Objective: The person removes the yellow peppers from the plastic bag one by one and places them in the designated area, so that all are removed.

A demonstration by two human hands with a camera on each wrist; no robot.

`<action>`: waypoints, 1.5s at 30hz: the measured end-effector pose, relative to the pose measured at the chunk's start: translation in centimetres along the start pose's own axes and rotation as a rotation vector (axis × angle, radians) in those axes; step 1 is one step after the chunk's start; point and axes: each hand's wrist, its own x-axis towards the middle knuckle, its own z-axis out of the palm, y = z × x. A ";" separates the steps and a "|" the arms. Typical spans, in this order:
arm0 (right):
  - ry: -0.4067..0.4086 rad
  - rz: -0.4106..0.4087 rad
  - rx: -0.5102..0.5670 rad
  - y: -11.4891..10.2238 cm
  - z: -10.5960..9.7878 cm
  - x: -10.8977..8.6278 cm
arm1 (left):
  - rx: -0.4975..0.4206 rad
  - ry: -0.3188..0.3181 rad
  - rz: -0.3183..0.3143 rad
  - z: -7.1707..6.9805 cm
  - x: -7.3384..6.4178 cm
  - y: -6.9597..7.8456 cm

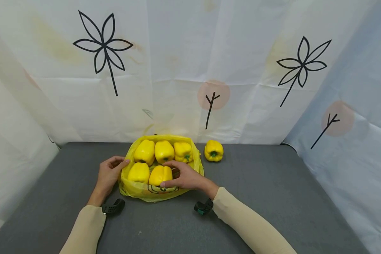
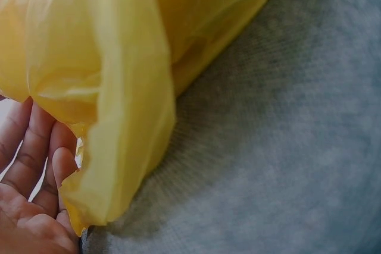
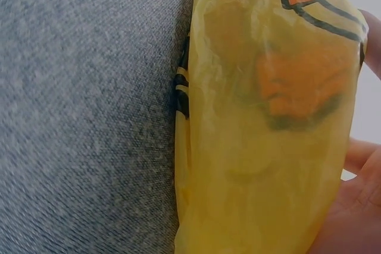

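A yellow plastic bag (image 1: 136, 192) lies with its mouth wide, and several yellow bell peppers (image 1: 145, 151) sit inside it in two rows. At the bag's left rim, my left hand (image 1: 109, 173) pinches the plastic between thumb and fingers; the left wrist view shows the bag's loose edge (image 2: 119, 165) by the thumb. My right hand (image 1: 187, 175) reaches over the right front of the bag and holds the front bell pepper (image 1: 160, 174), thumb on its near side and fingers across its far side. The right wrist view shows mostly the bag's printed front (image 3: 268, 165), which hides that pepper.
One more yellow bell pepper (image 1: 213, 151) stands outside, right of the bag near the back of the grey table (image 1: 257, 187). White cloth (image 1: 177, 70) with drawn flowers hangs behind and at both sides. Each wrist wears a black strap (image 1: 114, 207).
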 end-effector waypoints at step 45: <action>0.100 -0.042 0.105 -0.5 -0.3 -0.7 | -0.017 0.000 0.006 0.0 0.1 -0.3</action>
